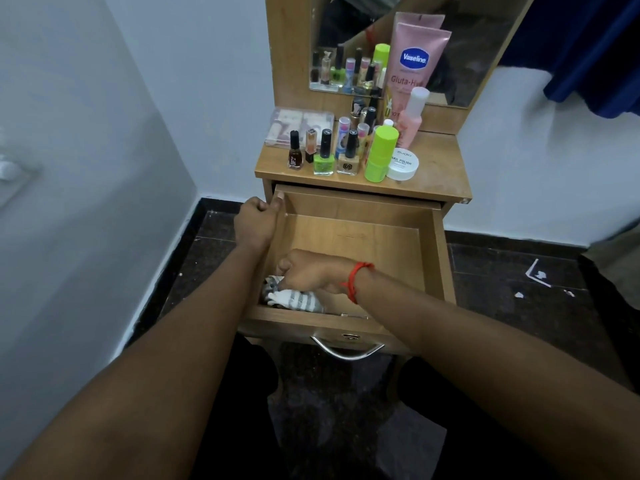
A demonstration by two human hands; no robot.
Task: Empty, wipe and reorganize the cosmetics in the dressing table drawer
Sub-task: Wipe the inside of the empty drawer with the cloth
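The drawer (349,237) stands pulled out and holds nothing but a striped cloth (299,301), bunched in its front-left corner against the front wall. The cosmetics (346,147) are all up on the bench (436,168), crowded toward its left and middle, so emptying looks done and wiping is the step in hand. The right hand (311,273) reaches across from the right and sits on top of the cloth, fingers curled down and gripping it. The left hand (254,220) is clenched round the rim of the drawer's left wall, thumb inside, well back from the cloth, and seems to steady the drawer. What matters for the coming stroke: the cloth's long axis runs left to right along the front wall, and all the bare drawer floor lies away from the right hand, toward the back and the right. The right hand is the nearer one and already has the cloth; a sweep backward or rightward would likely cover the unwiped wood.
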